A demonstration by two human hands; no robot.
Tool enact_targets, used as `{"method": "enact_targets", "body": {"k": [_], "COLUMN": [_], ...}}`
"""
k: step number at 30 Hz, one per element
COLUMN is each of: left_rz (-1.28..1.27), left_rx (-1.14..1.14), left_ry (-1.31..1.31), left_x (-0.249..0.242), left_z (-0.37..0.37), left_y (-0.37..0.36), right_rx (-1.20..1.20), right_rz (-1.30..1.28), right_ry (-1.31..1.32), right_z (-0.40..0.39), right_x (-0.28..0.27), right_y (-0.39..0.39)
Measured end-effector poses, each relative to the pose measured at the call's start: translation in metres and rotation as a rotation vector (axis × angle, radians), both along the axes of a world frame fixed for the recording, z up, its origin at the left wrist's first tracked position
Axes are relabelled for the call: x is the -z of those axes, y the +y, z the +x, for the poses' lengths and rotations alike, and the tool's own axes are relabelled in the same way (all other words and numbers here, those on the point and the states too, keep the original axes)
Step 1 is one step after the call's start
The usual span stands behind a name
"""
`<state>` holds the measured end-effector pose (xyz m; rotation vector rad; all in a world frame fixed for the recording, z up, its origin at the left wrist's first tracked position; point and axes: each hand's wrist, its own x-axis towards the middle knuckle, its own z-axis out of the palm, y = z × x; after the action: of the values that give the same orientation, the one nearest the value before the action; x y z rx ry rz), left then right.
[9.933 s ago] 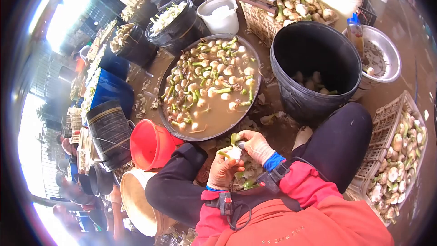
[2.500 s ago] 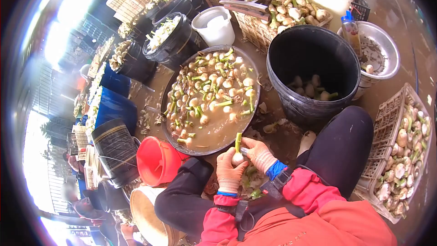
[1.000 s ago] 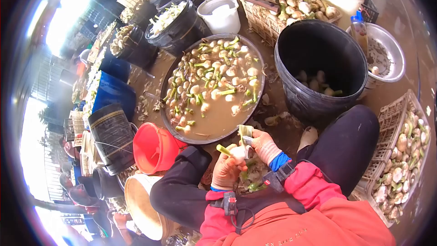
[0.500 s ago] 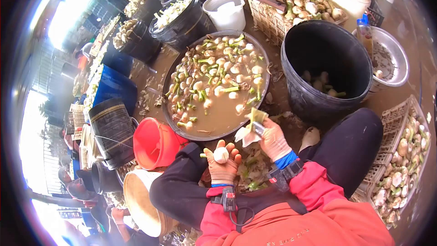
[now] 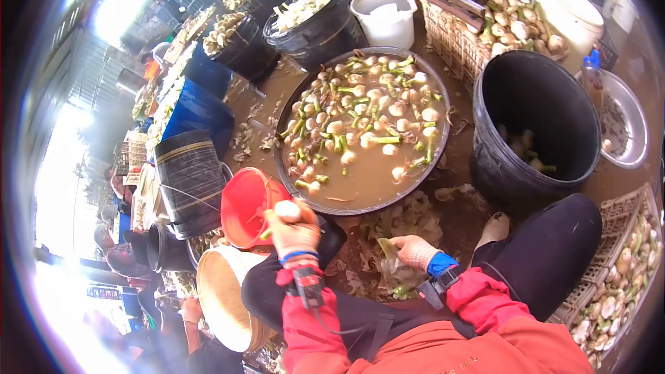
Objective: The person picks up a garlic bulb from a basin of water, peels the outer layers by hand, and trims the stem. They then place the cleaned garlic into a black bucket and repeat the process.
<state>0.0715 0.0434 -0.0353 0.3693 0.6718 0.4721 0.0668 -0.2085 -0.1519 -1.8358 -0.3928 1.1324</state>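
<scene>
My left hand [image 5: 296, 233] is closed around a white garlic bulb [image 5: 287, 211] with a short green stem, held by the rim of the red bucket [image 5: 239, 201]. My right hand [image 5: 417, 253] is closed, low between my knees. A pale green strip of peel [image 5: 388, 249] sticks out at its fingertips. The short knife seen in this hand a moment ago is hardly visible now. Beneath it lies a heap of peelings [image 5: 409, 228]. Beyond my hands, a wide round tub [image 5: 357, 202] of muddy water holds many bulbs with green stems.
To the right stand a large black bucket [image 5: 495, 125] with a few bulbs inside and a crate [image 5: 582, 284] of bulbs. A cream bucket [image 5: 215, 305] is at my left knee. Behind are a white bucket [image 5: 388, 28] and a filled crate [image 5: 450, 34]. Other people sit at far left.
My left hand has moved left with the bulb, to the red bucket. My right hand has lowered towards the peelings, and the loose white skin at its fingers is no longer seen there.
</scene>
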Motion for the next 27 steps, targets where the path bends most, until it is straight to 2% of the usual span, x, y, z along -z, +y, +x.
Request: {"method": "enact_targets", "body": {"k": [2, 3, 5, 6, 8, 10, 12, 14, 15, 16, 18, 19, 20, 22, 23, 26, 27], "left_rz": [0.032, 0.083, 0.109, 0.307, 0.494, 1.463, 2.054, 2.223, 2.155, 2.145, 1.975, 1.943, 1.947, 1.756, 1.762, 0.624, 0.619], "left_rx": [-0.245, -0.283, -0.322, 0.091, 0.301, 0.772, 0.936, 1.069, 1.19, 1.199, 1.552, 1.563, 1.573, 1.814, 1.826, 1.324, 1.341], "left_ry": [-0.184, -0.221, -0.211, -0.488, -0.095, 0.818, 1.268, 1.552, 1.61, 1.612, 1.458, 1.333, 1.331, 0.9, 0.894, 0.21, 0.205], "left_x": [-0.014, -0.023, -0.039, 0.01, 0.031, 0.072, 0.075, 0.088, 0.087, 0.094, 0.102, 0.107, 0.114, 0.128, 0.128, 0.128, 0.112], "left_z": [0.01, 0.017, 0.039, 0.043, 0.071, 0.094, 0.094, 0.103, 0.112, 0.12, 0.132, 0.13, 0.13, 0.124, 0.117, 0.088, 0.08], "left_y": [0.042, 0.056, 0.062, 0.109, 0.09, 0.092, 0.056, 0.047, 0.044, 0.049, 0.059, 0.058, 0.057, 0.05, 0.041, 0.009, -0.008], "right_rx": [-0.053, -0.043, 0.001, 0.05, 0.072, 0.178, 0.164, 0.153, 0.16, 0.155, 0.185, 0.199, 0.206, 0.271, 0.297, 0.442, 0.561], "right_rz": [-0.069, -0.097, -0.162, -0.228, -0.207, -0.07, -0.08, -0.07, -0.041, -0.047, -0.086, -0.088, -0.087, -0.038, -0.021, 0.079, 0.128], "right_ry": [-0.098, -0.304, -0.222, -0.141, -0.217, -0.099, 0.008, 0.04, -0.044, -0.039, -0.001, -0.002, 0.004, -0.011, -0.022, -0.071, -0.085], "right_z": [-0.001, -0.005, 0.0, 0.005, 0.002, 0.003, 0.006, 0.007, 0.005, 0.006, 0.008, 0.009, 0.01, 0.009, 0.009, 0.009, 0.011], "right_x": [0.009, 0.015, 0.004, -0.004, 0.015, 0.016, 0.003, 0.008, 0.019, 0.026, 0.027, 0.026, 0.025, 0.021, 0.019, 0.019, 0.019], "right_y": [0.004, 0.005, 0.006, 0.008, 0.01, 0.011, 0.011, 0.013, 0.014, 0.014, 0.018, 0.019, 0.019, 0.019, 0.019, 0.016, 0.014]}}
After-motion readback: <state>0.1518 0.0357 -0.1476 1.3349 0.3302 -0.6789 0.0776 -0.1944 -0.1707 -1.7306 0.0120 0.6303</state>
